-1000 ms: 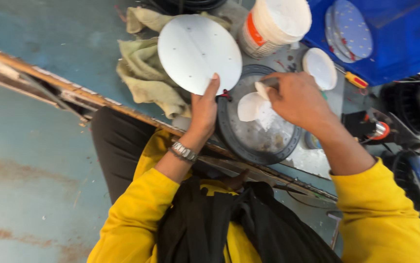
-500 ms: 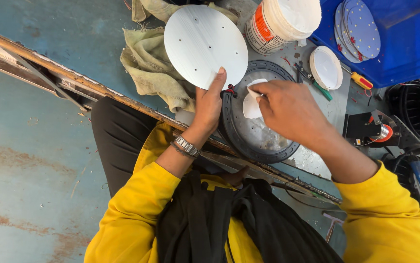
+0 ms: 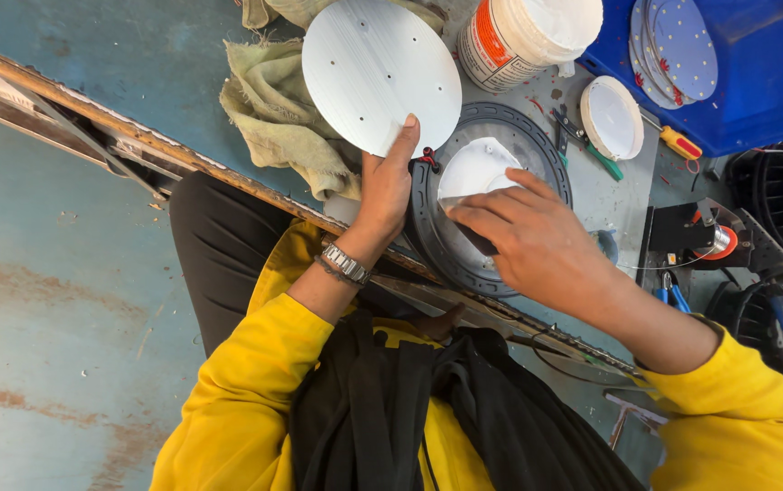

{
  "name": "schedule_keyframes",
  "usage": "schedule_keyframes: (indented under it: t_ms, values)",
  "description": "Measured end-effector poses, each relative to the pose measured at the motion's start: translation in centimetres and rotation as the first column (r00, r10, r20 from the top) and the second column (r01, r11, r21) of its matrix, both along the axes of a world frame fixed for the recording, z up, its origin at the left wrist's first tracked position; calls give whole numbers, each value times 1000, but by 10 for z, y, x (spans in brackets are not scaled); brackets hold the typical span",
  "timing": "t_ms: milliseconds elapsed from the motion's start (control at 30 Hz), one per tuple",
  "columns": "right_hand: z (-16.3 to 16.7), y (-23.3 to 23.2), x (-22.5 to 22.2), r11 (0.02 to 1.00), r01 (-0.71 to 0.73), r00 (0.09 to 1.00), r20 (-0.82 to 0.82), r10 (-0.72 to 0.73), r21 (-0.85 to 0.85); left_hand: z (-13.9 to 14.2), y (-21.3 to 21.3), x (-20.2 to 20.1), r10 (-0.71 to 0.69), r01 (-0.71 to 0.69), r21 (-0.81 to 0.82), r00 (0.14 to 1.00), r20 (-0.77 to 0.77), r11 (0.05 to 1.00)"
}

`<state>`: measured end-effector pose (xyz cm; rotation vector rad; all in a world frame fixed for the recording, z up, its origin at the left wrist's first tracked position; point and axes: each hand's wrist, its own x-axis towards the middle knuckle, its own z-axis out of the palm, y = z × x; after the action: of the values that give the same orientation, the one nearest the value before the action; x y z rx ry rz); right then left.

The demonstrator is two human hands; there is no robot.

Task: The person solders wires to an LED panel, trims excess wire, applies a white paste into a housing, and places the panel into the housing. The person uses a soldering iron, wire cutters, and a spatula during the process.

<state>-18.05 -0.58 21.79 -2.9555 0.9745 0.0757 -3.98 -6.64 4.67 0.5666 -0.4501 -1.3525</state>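
The left hand (image 3: pixel 384 186) pinches the white round plate (image 3: pixel 380 73) by its lower edge, tilted just above the dark round housing (image 3: pixel 491 214); it looks thin, stiff, light; the right hand (image 3: pixel 528 241), fingers curled, presses a white smear inside that housing.

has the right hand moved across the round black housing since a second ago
Yes. The right hand slid from the round black housing's far-right side to its near edge.

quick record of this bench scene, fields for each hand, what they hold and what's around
left hand: grips the edge of a white round plate, tilted over the bench
right hand: presses a white pad inside the dark round housing
behind plate: greenish rag
top: white tub; small white disc
right: blue bin holding perforated discs
wrist: metal watch
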Motion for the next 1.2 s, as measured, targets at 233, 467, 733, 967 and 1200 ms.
schedule_keyframes:
  t_ms: [233,467,733,967,1200]
  values:
    - [1,4,-29,995,-94,995,-19,95,42,1,-1,1,-1,1,19,999,36,1000]
    - [0,6,-60,988,-131,990,-46,135,84,6,2,5,11,-18,68,995,104,998]
    - [-7,5,-100,980,-140,988,-48,148,144,14,7,10,20,-26,97,998,60,995]
    - [-4,-8,-99,988,-136,989,70,131,76,19,7,11,9,-17,105,997,82,994]
    - [-15,-53,-51,998,-20,1000,-7,19,-52,22,8,13,-42,41,136,999,4,990]
